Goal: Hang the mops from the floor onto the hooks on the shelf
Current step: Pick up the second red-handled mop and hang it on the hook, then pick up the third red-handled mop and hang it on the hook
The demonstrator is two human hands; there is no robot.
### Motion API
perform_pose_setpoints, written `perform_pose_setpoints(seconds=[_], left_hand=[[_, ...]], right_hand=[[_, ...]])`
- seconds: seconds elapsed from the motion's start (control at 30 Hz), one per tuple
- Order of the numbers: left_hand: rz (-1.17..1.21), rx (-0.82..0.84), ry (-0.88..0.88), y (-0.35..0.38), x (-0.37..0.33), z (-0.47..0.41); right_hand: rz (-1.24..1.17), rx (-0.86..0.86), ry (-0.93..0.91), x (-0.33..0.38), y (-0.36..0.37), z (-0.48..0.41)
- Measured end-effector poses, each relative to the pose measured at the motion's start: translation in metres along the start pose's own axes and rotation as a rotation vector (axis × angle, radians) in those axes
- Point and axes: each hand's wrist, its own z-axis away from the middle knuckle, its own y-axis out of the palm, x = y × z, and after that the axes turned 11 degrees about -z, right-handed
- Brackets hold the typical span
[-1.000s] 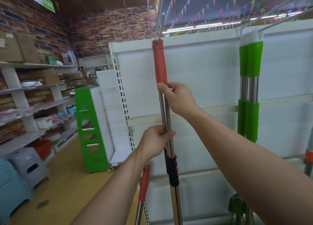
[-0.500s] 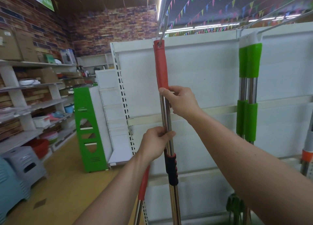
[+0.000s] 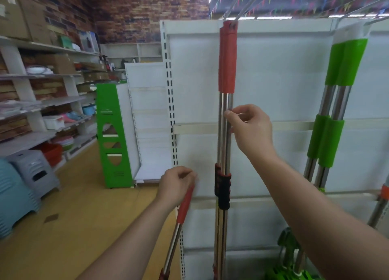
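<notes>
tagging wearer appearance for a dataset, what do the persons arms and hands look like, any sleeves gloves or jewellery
The left arm and right arm are bare up to the frame edge, with no sleeve in view. The left hand and right hand wear no gloves, and no watch, bracelet or ring shows on the parts visible.

I'm watching the hanging mops (image 3: 225,121) dangling side by side from a hook (image 3: 232,16) at the top of the shelf panel (image 3: 284,79), just in front of it. My right hand (image 3: 250,130) is pinching their shafts midway. Lower left, my left hand (image 3: 176,185) is gripping the top of a leaning mop (image 3: 183,208). A second pair of mops (image 3: 334,103) is hanging well to the right, and stools (image 3: 35,174) are standing far left on the floor.
</notes>
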Motion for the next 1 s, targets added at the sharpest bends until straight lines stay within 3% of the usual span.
perform_pose_setpoints(seconds=[0.27, 0.7, 1.0], left_hand=[[0.049, -0.020, -0.180, -0.024, 0.081, 0.017], [0.013, 0.170, -0.273, -0.018, 0.164, 0.012], [-0.005, 0.328, -0.265, 0.016, 0.192, -0.009]], right_hand=[[0.097, 0.178, 0.189, -0.060, 0.038, 0.075], [0.295, 0.097, 0.554, -0.166, 0.079, 0.125], [0.341, 0.036, 0.675, -0.206, 0.098, 0.123]])
